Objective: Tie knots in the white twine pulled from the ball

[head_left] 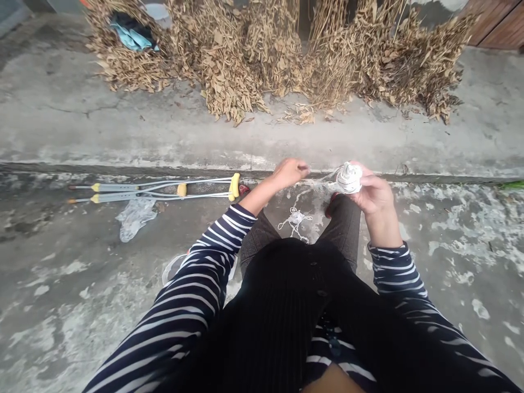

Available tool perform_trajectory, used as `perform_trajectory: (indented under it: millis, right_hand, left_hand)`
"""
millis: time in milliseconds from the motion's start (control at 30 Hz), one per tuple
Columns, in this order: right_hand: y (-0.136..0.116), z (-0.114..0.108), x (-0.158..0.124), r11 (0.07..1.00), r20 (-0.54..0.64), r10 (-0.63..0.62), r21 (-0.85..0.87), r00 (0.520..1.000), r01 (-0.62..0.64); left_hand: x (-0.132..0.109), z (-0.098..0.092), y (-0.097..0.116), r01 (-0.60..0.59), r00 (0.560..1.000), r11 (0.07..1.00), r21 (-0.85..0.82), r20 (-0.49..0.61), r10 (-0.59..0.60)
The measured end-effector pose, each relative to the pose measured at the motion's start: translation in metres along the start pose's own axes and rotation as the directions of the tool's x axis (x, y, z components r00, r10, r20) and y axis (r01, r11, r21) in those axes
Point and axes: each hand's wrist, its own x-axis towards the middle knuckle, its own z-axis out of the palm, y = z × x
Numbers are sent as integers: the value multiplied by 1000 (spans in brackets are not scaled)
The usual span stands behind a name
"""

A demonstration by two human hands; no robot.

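Note:
My right hand [374, 194] is closed around a wound ball of white cord [349, 178], held up in front of my right knee. From the ball a strand runs left toward my left hand [290, 173]. The fingers of that hand are curled together in a pinch, slightly smeared by motion, and the strand seems to end up between them. On the ground between my feet lies a loose tangle of the same white cord [296, 218]; several loops spread out from it.
A pair of crutches [164, 190] with yellow pads lies at the left along a concrete step [254, 144]. Beside them is a clear plastic bag [137, 219]. Dried plant stalks [278, 60] are heaped on the step, with a blue and black cloth [131, 34] among them.

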Motion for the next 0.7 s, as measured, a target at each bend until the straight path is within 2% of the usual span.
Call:
perform_trajectory:
  millis: [33, 67, 167, 233, 333, 400, 467, 567, 700]
  right_hand:
    - [0, 1, 0, 1000, 11, -5, -14, 1000, 5]
    - [0, 2, 0, 999, 24, -12, -35, 1000, 13]
    - [-2, 8, -1, 993, 46, -37, -112, 998, 42]
    - [-4, 13, -3, 986, 43, -52, -157, 998, 59]
    - [-6, 21, -9, 976, 43, -70, -202, 997, 77]
    - [-7, 24, -12, 970, 48, -83, -224, 995, 92]
    - [-6, 24, -15, 964, 53, -87, -247, 995, 97]
    - [-3, 20, -16, 955, 69, -75, -281, 995, 92]
    - [0, 16, -11, 932, 98, -83, -346, 992, 112]
  left_hand:
    - [-1, 6, 5, -55, 995, 998, -25, -89, 52]
    - [-5, 13, 9, -118, 986, 989, -92, -127, 106]
    - [-18, 36, 22, -222, 975, 915, -338, -57, 216]
    - [-25, 49, 26, -230, 972, 886, -403, -48, 230]
    - [-28, 56, 25, -227, 973, 901, -371, -117, 197]
    - [-28, 51, 23, -209, 975, 928, -310, -137, 174]
    - [-28, 40, 24, -192, 980, 949, -252, -97, 172]
    - [-28, 16, 32, -153, 983, 962, -224, 69, 173]
    - [-27, -17, 49, -84, 944, 980, -180, 300, 136]
